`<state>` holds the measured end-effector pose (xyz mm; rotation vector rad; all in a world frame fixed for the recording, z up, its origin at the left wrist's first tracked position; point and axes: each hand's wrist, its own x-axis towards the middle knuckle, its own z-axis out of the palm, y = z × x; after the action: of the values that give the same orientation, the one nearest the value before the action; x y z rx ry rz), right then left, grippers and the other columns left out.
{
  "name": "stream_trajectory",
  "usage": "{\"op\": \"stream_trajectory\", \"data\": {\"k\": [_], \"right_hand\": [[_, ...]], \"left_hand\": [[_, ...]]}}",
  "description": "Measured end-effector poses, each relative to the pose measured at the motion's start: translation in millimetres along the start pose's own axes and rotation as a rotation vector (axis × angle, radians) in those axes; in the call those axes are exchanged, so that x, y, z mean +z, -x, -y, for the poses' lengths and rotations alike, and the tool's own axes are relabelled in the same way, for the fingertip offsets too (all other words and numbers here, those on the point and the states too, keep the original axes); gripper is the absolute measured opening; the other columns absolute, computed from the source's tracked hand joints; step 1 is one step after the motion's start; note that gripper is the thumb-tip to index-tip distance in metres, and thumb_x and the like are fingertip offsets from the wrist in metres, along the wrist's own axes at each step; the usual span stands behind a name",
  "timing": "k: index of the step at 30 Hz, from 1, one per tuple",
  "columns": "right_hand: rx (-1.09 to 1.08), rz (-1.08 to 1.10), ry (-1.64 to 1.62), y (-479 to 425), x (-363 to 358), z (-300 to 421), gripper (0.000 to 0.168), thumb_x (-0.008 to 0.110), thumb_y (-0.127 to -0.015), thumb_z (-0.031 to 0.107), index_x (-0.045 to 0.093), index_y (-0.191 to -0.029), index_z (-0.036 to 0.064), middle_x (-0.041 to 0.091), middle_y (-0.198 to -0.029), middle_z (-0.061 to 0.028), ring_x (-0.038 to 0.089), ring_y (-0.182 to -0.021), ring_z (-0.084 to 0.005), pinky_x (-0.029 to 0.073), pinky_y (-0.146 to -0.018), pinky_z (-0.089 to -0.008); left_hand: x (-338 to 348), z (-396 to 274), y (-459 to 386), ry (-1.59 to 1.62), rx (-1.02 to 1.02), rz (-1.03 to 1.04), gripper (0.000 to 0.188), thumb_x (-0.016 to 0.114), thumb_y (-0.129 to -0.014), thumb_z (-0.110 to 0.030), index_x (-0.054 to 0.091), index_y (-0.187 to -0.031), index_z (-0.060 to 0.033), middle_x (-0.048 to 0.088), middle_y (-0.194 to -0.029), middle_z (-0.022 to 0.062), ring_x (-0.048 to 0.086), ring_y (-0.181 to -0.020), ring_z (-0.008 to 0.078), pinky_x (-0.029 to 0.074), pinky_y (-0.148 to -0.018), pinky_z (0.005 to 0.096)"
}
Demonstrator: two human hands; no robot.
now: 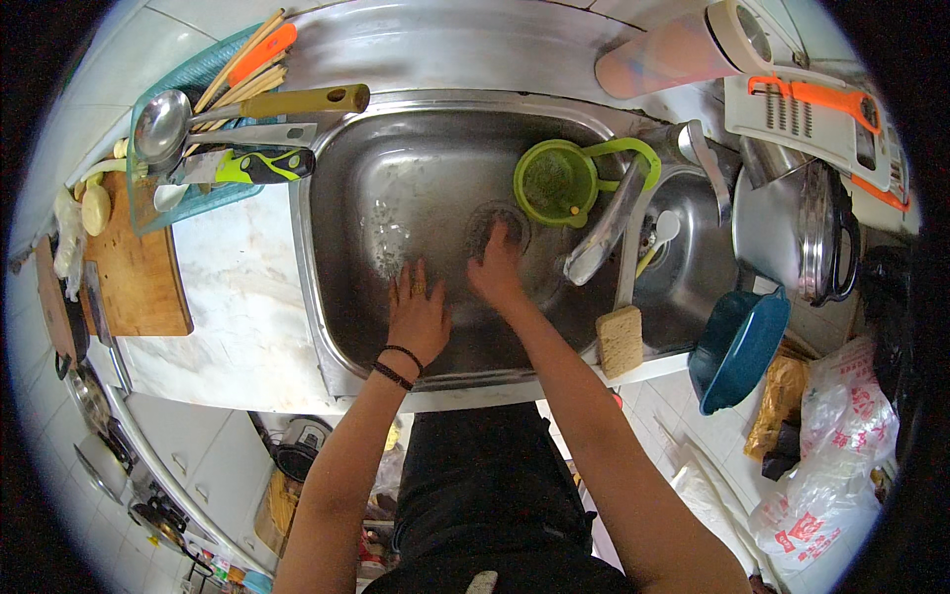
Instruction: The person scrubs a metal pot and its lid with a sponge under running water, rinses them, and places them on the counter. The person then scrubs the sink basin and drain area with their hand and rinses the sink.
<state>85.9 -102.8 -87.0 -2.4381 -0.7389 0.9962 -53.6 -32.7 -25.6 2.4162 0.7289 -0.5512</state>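
Both of my hands are down in the large stainless steel sink basin (pixel 445 178). My left hand (pixel 418 308), a ring on one finger and dark bands on the wrist, lies palm down with fingers apart, holding nothing. At the round drain (pixel 482 230) is my right hand (pixel 501 263); its fingertips are partly hidden, and whether they hold anything is unclear. A green strainer (pixel 557 183) hangs by its handle near the faucet (pixel 605 230), right of my right hand. Water or wet specks glint on the basin floor left of the drain.
A glass rack (pixel 141 215) with a ladle (pixel 162 126), a green-handled knife (pixel 263 165) and chopsticks stands left, beside a wooden cutting board (pixel 148 260). Right are a sponge (pixel 620 341), a small basin with a white spoon (pixel 668 225), a blue plastic basin (pixel 742 349) and a steel pot (pixel 775 223).
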Motion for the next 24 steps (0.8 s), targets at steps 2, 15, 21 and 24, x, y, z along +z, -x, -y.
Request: {"op": "stream_trajectory", "data": {"k": [2, 15, 21, 24], "right_hand": [[-0.052, -0.189, 0.143, 3.2, 4.8, -2.8, 0.079, 0.059, -0.069, 0.009, 0.012, -0.13, -0.01, 0.042, -0.114, -0.0348, 0.041, -0.105, -0.0492, 0.031, -0.096, -0.049], [-0.083, -0.078, -0.028, 4.5, 7.7, -8.6, 0.08, 0.063, -0.068, 0.012, 0.017, -0.13, -0.009, 0.041, -0.117, -0.0337, 0.04, -0.107, -0.0482, 0.031, -0.096, -0.0497], [-0.032, 0.056, -0.003, 3.0, 4.6, -11.3, 0.081, 0.062, -0.067, 0.015, 0.018, -0.131, -0.008, 0.035, -0.124, -0.0336, 0.036, -0.112, -0.0472, 0.027, -0.099, -0.0486], [-0.033, 0.005, 0.079, 3.3, 4.0, -9.6, 0.081, 0.061, -0.068, 0.018, 0.018, -0.131, -0.007, 0.033, -0.126, -0.0337, 0.034, -0.114, -0.0475, 0.026, -0.1, -0.049]], "left_hand": [[0.0, 0.6, 3.0, 0.003, -0.004, 0.012, 0.043, 0.053, -0.081, -0.021, 0.046, -0.12, -0.0033, 0.023, -0.138, 0.0235, 0.017, -0.129, 0.0388, 0.013, -0.105, 0.0518], [-18.0, -7.8, 22.8, -0.018, 0.04, -0.083, 0.044, 0.053, -0.082, -0.021, 0.046, -0.122, -0.0032, 0.031, -0.134, 0.0231, 0.024, -0.127, 0.0383, 0.013, -0.105, 0.0515], [-25.2, -4.9, 41.0, -0.094, 0.071, -0.102, 0.042, 0.05, -0.083, -0.023, 0.048, -0.12, -0.0033, 0.033, -0.133, 0.0224, 0.026, -0.126, 0.0378, 0.012, -0.106, 0.0518], [-24.3, -3.0, 48.4, -0.087, 0.047, -0.119, 0.04, 0.047, -0.084, -0.024, 0.05, -0.119, -0.0026, 0.034, -0.133, 0.0227, 0.027, -0.125, 0.0374, 0.011, -0.106, 0.0521]]}}
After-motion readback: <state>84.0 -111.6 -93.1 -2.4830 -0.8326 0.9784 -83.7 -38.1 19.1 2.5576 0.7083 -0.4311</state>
